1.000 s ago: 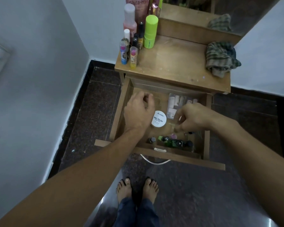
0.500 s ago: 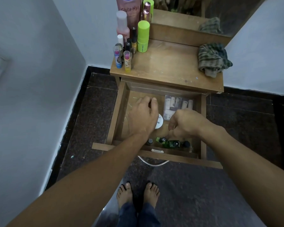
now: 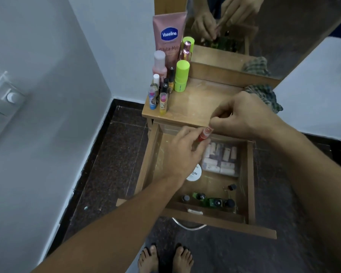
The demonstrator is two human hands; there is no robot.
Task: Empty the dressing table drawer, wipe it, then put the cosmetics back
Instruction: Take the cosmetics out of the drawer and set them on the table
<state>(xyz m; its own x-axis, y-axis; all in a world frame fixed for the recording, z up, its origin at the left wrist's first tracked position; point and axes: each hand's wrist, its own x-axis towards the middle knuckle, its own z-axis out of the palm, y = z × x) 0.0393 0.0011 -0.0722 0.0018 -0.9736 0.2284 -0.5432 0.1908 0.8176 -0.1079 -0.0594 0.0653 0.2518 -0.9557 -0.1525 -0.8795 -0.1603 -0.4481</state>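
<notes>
Both forearms bare, no sleeves visible up to frame edge. Left hand (image 3: 182, 152) & right hand (image 3: 242, 115): no rings, no watch, no bracelets; nails short. Feet (image 3: 164, 259) bare, no footwear, toes showing at btm of frame. No other clothing clearly visible in this view.

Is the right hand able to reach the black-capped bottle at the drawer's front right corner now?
Probably not at once: the right hand and left hand both hold the red tube. The black-capped bottle itself lies uncovered.
</notes>
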